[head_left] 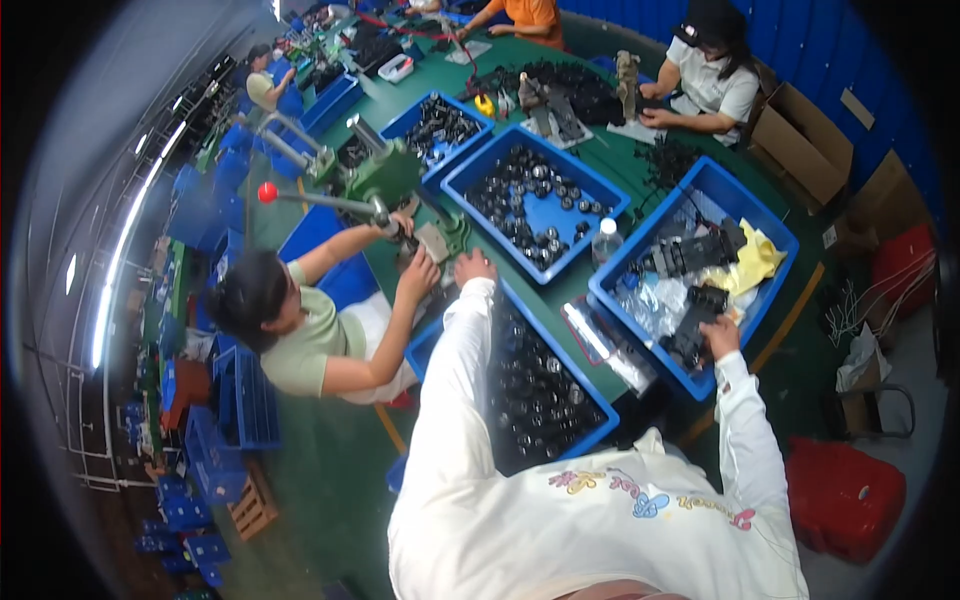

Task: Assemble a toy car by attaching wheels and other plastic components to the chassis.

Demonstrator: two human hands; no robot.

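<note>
My left hand lies beside the green base of a hand-lever press, fingers partly stretched out; nothing shows in them. Over the near rim of the right-hand blue bin, my right hand is closed on a black part, whose exact kind I cannot make out. Clear plastic bags, yellow paper and a larger black assembly also lie in that bin. A co-worker's hands are at the press, close to my left hand.
Blue bins of round black parts stand in front of me and farther off. A plastic bottle stands between bins, near a red-edged flat case. The press lever has a red knob. Another person sits across the green table.
</note>
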